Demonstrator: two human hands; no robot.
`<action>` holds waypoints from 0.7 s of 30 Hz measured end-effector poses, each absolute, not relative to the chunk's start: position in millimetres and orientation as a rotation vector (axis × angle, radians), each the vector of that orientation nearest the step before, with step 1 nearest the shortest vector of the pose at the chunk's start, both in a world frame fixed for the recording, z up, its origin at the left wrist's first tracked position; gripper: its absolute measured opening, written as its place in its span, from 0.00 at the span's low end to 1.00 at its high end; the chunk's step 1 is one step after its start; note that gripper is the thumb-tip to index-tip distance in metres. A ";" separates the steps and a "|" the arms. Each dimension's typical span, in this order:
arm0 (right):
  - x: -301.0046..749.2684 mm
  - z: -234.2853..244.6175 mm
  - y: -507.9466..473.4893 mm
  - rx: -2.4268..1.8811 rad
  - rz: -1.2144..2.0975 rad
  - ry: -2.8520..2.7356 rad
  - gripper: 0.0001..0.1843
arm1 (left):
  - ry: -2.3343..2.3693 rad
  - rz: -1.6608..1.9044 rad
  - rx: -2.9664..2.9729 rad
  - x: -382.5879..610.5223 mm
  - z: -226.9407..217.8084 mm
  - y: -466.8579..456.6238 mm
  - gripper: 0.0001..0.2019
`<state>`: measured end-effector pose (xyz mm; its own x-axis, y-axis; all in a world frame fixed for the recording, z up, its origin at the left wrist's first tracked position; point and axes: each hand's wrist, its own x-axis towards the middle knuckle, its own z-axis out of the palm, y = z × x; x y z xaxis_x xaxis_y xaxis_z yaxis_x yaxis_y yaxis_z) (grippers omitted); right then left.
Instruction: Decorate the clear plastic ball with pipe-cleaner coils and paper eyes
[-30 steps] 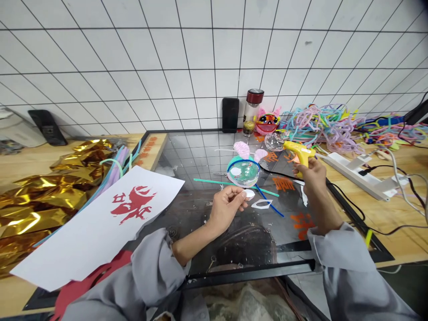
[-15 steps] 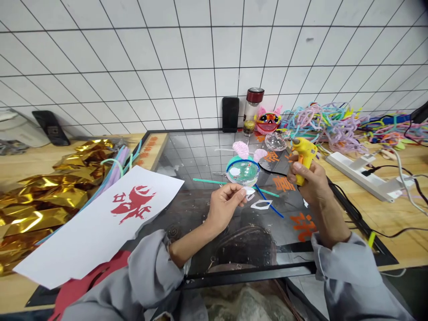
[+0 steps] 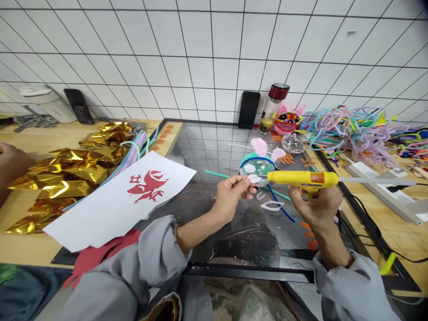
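Between the thumb and fingers of my left hand (image 3: 230, 196) is a small white paper cutout (image 3: 254, 178). My right hand (image 3: 317, 207) is wrapped round the grip of a yellow hot glue gun (image 3: 297, 179), its nozzle pointing left at the cutout; I cannot tell whether the two touch. Just behind lies a clear round shell (image 3: 264, 167) edged in green and blue, with pink ear shapes (image 3: 259, 146) on top and a white oval (image 3: 249, 168) on it. A white paper outline (image 3: 272, 205) and a blue pipe cleaner (image 3: 281, 204) lie nearer to me.
White printed paper (image 3: 117, 205) and gold foil (image 3: 76, 169) lie to the left, where another person's hand (image 3: 11, 167) shows at the edge. A power strip (image 3: 384, 191) and tangled pipe cleaners (image 3: 354, 133) are on the right. A bottle (image 3: 272, 107) and phone (image 3: 249, 109) stand at the wall.
My right hand has brought the glue gun from upright at the right to level, its nozzle at the white cutout. The view has shifted, and another person's hand now shows at the left.
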<state>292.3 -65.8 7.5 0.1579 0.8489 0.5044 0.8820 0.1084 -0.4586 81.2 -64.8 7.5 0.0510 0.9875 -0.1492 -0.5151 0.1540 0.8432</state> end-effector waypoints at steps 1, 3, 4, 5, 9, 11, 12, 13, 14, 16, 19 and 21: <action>291.8 8.3 -65.4 -1.714 -0.166 -1.676 0.12 | 0.870 1.300 0.699 81.1 8.1 -65.0 0.15; 290.4 9.8 -64.6 -1.685 -0.353 -1.706 0.12 | 0.871 1.301 0.701 81.0 9.4 -65.3 0.15; 289.7 10.3 -64.3 -1.674 -0.387 -1.728 0.12 | 0.870 1.302 0.703 80.9 10.0 -65.5 0.15; 289.2 10.5 -64.2 -1.668 -0.405 -1.740 0.12 | 0.866 1.303 0.706 80.9 10.4 -65.7 0.14; 290.0 9.0 -64.2 -1.651 -0.432 -1.738 0.12 | 0.848 1.309 0.721 80.7 10.7 -66.3 0.14; 291.1 8.0 -64.5 -1.656 -0.445 -1.758 0.10 | 0.848 1.309 0.725 80.7 10.6 -66.5 0.14; 291.5 7.7 -64.7 -1.662 -0.455 -1.775 0.10 | 0.850 1.309 0.727 80.7 10.7 -66.6 0.14; 291.7 7.6 -64.9 -1.669 -0.465 -1.794 0.10 | 0.853 1.307 0.731 80.6 10.7 -66.7 0.14; 291.7 7.6 -65.1 -1.676 -0.478 -1.809 0.09 | 0.857 1.306 0.736 80.6 10.9 -66.8 0.14; 291.3 7.8 -65.4 -1.686 -0.507 -1.825 0.09 | 0.866 1.305 0.747 80.5 11.1 -67.0 0.14; 290.3 8.2 -66.0 -1.669 -0.549 -1.844 0.09 | 0.875 1.305 0.759 80.4 11.3 -67.4 0.13; 289.9 8.4 -66.3 -1.648 -0.553 -1.869 0.09 | 0.876 1.303 0.762 80.4 11.3 -67.6 0.13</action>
